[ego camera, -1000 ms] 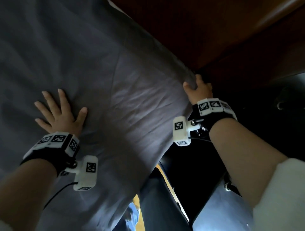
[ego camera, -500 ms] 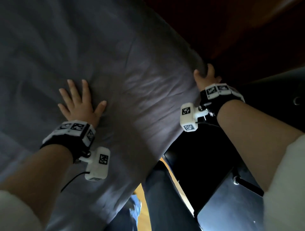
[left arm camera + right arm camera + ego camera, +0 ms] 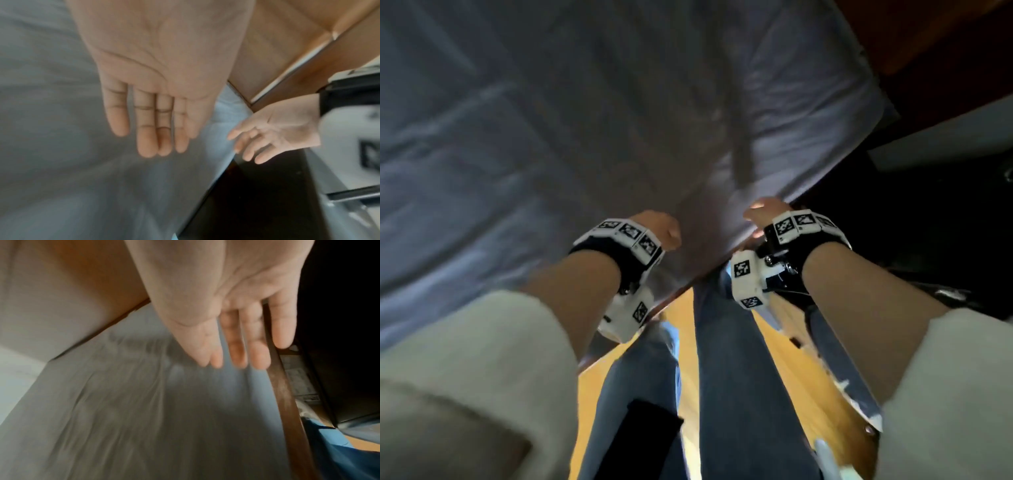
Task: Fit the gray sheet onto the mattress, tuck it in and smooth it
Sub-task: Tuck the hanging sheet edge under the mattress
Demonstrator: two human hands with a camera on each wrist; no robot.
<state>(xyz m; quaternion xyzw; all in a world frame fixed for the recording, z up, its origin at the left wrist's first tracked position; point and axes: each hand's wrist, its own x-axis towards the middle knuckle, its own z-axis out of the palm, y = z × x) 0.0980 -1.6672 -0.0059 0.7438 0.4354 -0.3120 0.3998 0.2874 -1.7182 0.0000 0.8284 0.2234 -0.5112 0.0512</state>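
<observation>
A dim bedroom: a bed with a dark wooden frame (image 3: 281,391) fills the scene, a strip of yellow wooden floor (image 3: 784,346) shows at the near edge beside the person's jeans, and dark furniture stands to the right. Neither hand grips anything. The left hand (image 3: 162,78) is flat and apart from the cloth, its fingers (image 3: 147,129) straight and close together, palm down over the near part of the bed; the right hand (image 3: 242,318) is likewise open, fingers loosely extended, poised over the near right edge where the cloth meets the frame. Whether either palm brushes the fabric cannot be told, since both wrist views are smeared by motion. Below them the gray sheet (image 3: 551,144) lies spread over the mattress (image 3: 866,92) from near to far, covering all of the top that shows; its right side wraps down over the far right corner and disappears beside the frame, so fitting and tucking on this side look done. Long creases run across the left half and a dark fold runs from the middle toward the near right edge, with finer ripples bunched at the far right corner. By my reading the step in hand is smoothing, and the task is close to its end. The next move calls for setting both flat palms down on the cloth and sweeping outward from the fold toward the edges, firmly enough to flatten the wrinkles but not so hard that the tucked right edge is dragged out.
</observation>
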